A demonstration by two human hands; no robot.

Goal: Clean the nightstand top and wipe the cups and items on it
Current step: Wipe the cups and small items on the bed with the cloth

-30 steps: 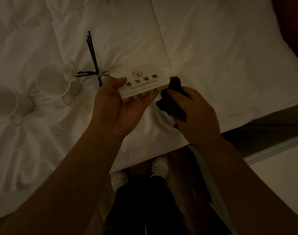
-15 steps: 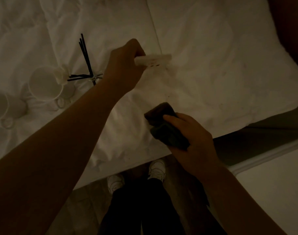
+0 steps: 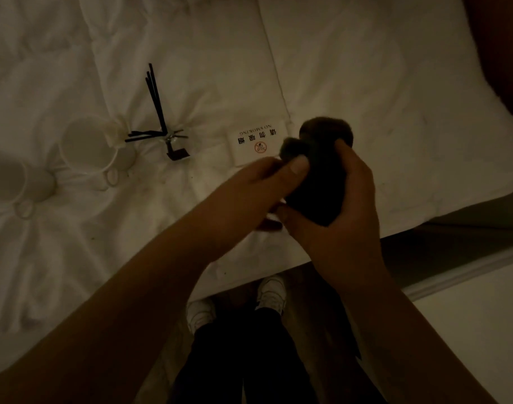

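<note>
A dark cloth (image 3: 319, 176) is bunched between both hands over the bed's near edge. My right hand (image 3: 342, 217) wraps it from below and the right. My left hand (image 3: 261, 193) pinches its left side with the thumb on top. The white "NO SMOKING" sign (image 3: 253, 142) lies flat on the white bedding (image 3: 395, 97), just beyond my left fingers, its text upside down to me. Two white cups (image 3: 89, 147) (image 3: 19, 179) lie on the bedding at the left. A small diffuser bottle with black reed sticks (image 3: 157, 112) lies between the cups and the sign.
The bed's edge runs diagonally at lower right, with a dark gap and a pale surface (image 3: 468, 330) beyond it. My legs and white shoes (image 3: 269, 293) stand on a dark floor below the hands. A dark headboard edge (image 3: 506, 53) shows at top right.
My left hand set the sign down on the bedding, let go of it and came back to the cloth. My right hand lifted the cloth toward the sign.
</note>
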